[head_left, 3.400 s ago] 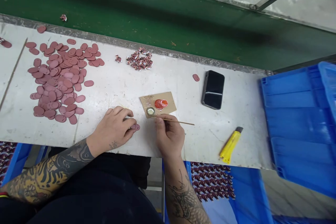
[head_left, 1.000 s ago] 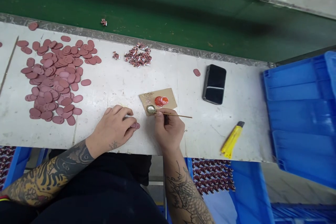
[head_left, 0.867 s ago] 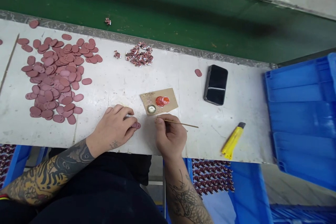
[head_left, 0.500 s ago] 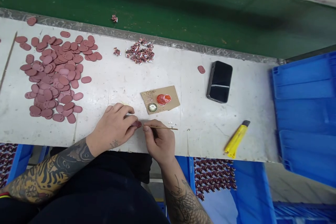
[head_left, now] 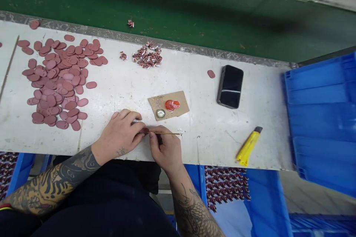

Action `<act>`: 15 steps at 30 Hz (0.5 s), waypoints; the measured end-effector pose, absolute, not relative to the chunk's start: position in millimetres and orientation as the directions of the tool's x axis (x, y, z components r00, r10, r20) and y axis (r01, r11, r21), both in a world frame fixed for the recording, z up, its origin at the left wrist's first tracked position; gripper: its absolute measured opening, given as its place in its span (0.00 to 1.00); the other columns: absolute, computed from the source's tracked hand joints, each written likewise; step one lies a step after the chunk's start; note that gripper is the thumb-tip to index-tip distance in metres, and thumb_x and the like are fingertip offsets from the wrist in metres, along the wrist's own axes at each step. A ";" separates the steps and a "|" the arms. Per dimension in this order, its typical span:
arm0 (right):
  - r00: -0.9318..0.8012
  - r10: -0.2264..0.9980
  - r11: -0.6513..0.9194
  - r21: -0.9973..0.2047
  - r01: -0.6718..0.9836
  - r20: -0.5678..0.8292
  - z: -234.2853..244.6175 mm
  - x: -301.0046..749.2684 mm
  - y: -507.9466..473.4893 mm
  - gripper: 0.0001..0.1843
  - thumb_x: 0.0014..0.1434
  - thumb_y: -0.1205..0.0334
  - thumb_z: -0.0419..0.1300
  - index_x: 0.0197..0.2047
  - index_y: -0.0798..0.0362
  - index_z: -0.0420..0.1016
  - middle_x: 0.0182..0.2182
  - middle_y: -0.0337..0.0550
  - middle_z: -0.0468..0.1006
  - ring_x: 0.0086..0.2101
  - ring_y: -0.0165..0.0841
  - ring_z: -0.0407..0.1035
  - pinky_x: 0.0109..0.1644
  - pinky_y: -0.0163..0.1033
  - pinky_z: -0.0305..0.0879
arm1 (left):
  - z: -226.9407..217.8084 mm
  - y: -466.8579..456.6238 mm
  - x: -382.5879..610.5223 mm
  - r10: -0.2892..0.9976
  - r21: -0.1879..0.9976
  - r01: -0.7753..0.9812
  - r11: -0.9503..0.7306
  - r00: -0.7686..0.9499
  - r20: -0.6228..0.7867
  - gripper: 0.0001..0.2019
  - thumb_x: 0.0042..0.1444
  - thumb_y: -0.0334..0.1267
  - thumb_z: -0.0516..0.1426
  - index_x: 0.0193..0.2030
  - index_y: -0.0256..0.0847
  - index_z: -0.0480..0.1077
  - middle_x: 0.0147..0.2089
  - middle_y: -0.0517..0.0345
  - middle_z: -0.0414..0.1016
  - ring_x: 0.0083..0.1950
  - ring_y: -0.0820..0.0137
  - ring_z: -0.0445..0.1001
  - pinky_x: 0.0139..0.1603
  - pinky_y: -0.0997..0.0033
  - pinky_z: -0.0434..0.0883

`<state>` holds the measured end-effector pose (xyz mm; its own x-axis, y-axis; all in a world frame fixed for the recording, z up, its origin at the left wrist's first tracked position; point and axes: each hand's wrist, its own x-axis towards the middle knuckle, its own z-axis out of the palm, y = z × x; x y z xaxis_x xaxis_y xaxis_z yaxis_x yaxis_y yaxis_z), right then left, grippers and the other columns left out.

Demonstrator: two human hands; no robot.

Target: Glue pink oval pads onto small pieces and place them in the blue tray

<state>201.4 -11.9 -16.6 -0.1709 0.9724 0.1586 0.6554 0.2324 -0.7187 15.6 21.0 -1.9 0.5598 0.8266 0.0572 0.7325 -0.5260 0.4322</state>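
Observation:
My left hand (head_left: 119,133) rests at the table's near side, closed on a small dark-red piece (head_left: 144,131) between thumb and fingertips; its exact shape is mostly hidden. Pinched in my right hand (head_left: 167,150) is a thin wooden stick (head_left: 168,133), its left end at the dark-red piece. Just beyond my hands lies a cardboard piece (head_left: 182,109) bearing an orange-red blob (head_left: 171,105), a bottle cap (head_left: 160,113) and tiny scattered bits.
Reddish oval pieces (head_left: 66,77) are heaped at left. Small brown-and-white figures (head_left: 148,56) cluster at the back. A black phone-like device (head_left: 230,87), a yellow box cutter (head_left: 248,147) and blue crates (head_left: 322,118) are at right. Below the edge, a blue tray (head_left: 267,196) holds rows of dark-red pieces.
My right hand has shifted slightly left with the stick, bringing its end closer to the dark-red piece. My left hand stays in place.

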 end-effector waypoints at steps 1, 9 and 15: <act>-0.168 0.972 0.234 -0.729 0.644 0.164 -17.2 201.6 -13.0 0.07 0.65 0.67 0.55 0.39 0.50 0.73 0.34 0.42 0.81 0.35 0.35 0.77 0.40 0.40 0.74 | -1.8 20.9 15.7 0.827 0.433 0.732 -0.526 0.559 0.062 0.07 0.63 0.40 0.56 0.43 0.43 0.74 0.53 0.51 0.72 0.53 0.57 0.67 0.46 0.55 0.64; 0.082 0.962 0.150 -0.753 0.641 0.261 -15.6 244.4 -15.3 0.08 0.65 0.63 0.57 0.44 0.49 0.77 0.36 0.42 0.81 0.36 0.37 0.76 0.41 0.43 0.74 | -1.7 19.1 15.2 0.840 0.474 0.717 -0.512 0.533 0.101 0.10 0.67 0.42 0.54 0.42 0.44 0.75 0.50 0.52 0.73 0.51 0.59 0.68 0.45 0.57 0.63; -0.035 0.972 0.108 -0.311 0.944 0.232 -20.1 311.4 13.3 0.20 0.62 0.68 0.50 0.52 0.53 0.78 0.43 0.54 0.78 0.43 0.46 0.73 0.46 0.54 0.73 | -1.3 19.0 13.5 0.845 0.474 0.720 -0.507 0.523 0.111 0.07 0.65 0.40 0.56 0.42 0.44 0.75 0.49 0.53 0.73 0.51 0.60 0.68 0.45 0.57 0.65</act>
<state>311.4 13.3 -20.1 -0.0346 0.9720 0.2323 0.9442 0.1080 -0.3111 13.5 19.0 -1.3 0.5227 0.8453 0.1105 0.7199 -0.5071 0.4740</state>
